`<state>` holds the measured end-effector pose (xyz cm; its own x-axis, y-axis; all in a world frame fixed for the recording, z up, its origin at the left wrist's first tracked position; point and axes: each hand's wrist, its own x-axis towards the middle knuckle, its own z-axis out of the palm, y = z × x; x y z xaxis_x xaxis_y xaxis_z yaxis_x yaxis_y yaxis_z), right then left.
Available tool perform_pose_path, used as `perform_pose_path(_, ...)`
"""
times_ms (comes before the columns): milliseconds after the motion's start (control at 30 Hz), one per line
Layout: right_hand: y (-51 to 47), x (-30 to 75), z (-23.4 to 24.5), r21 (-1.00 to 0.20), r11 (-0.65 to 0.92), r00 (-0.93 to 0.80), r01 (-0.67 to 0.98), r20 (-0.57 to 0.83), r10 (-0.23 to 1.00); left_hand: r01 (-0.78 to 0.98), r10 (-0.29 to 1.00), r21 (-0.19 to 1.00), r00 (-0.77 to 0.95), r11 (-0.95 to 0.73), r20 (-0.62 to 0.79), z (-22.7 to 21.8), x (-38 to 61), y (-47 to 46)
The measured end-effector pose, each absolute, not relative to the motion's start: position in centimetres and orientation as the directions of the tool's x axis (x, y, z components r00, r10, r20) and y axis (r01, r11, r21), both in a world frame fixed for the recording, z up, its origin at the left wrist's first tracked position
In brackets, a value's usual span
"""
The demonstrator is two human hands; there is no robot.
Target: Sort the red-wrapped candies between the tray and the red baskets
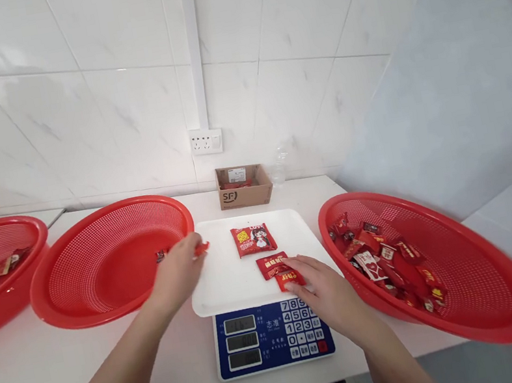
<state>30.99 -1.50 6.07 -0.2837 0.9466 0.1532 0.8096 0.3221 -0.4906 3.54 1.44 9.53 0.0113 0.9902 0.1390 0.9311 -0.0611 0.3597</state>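
My left hand (177,273) is closed over the left edge of the scale's white tray (224,289), beside an empty-looking red basket (116,269). A small red-wrapped candy (201,248) sticks out from its fingertips. Another bit of dark and red wrapper (161,255) shows at the hand's far side; whether it is held cannot be made out. On the tray, my right hand (325,285) grips a small red packet (288,279) between thumb and fingers. A second red packet (269,267) lies against it, touched by the fingertips. Farther back lies a larger red packet with cartoon figures (253,239).
The blue scale panel (275,340) faces me. A red basket (480,284) of mixed red packets stands at the right, another basket (4,308) with packets at the far left. A cardboard box (245,194) and a clear plastic bottle (281,164) stand near the wall.
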Motion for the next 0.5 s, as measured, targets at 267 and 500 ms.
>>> perform_pose_path(267, -0.5, 29.7, 6.0, -0.507, 0.361, -0.322, 0.783, 0.166, 0.932, 0.918, 0.957, 0.377, 0.005, -0.119, 0.291, 10.3, 1.9, 1.1)
perform_pose_path(500, 0.2, 27.5, 5.6, -0.522, 0.496, -0.436, 0.694, 0.243, 0.866, 0.71, 0.827, 0.432, 0.527, -0.556, 0.199, 7.9, 8.8, -0.1)
